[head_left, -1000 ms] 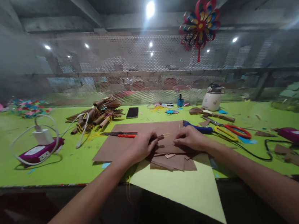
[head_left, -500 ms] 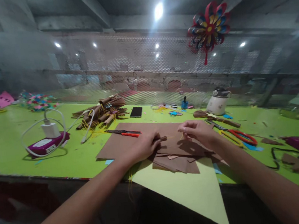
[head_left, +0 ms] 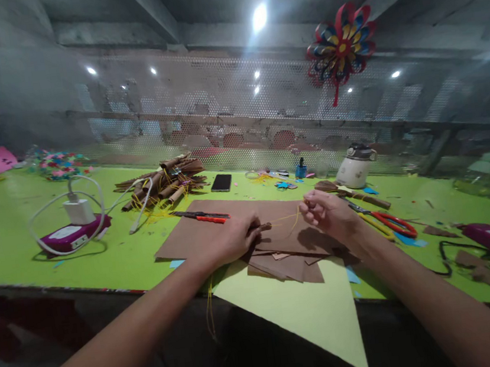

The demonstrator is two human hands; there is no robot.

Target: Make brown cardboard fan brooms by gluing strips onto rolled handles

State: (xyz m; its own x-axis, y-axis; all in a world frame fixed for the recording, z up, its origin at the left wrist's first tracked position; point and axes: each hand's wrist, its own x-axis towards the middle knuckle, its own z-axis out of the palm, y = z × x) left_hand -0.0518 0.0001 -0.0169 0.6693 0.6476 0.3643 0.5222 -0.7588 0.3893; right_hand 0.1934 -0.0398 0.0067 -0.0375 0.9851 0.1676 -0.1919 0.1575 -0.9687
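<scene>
Above the brown sheet [head_left: 189, 238], the left hand [head_left: 236, 237] is closed, its thumb and fingertips pinching a small brown piece [head_left: 266, 226] whose free end protrudes toward the right hand [head_left: 327, 214]. The right hand is raised, thumb and forefinger pressed together on a fine yellow thread [head_left: 294, 221]; the exact contact is too small to tell.

Judged for good handling, the left pinch should be firm but not crushing, close to where the thread meets the piece. The right should draw evenly and in line, since a jerk could tear the piece or snap the strand. Slack should be clear of the fingers to prevent snarling.

The small brown piece lies at the left fingertips, apart from the right hand; the thread spans between them, with a loose strand drooping near the right fingers. Loose brown cut pieces [head_left: 282, 266] lie just on the near side of the hands, over a pale yellow sheet [head_left: 306, 319]. A red-handled tool [head_left: 207, 216] rests on the brown sheet, beyond the left hand.
</scene>
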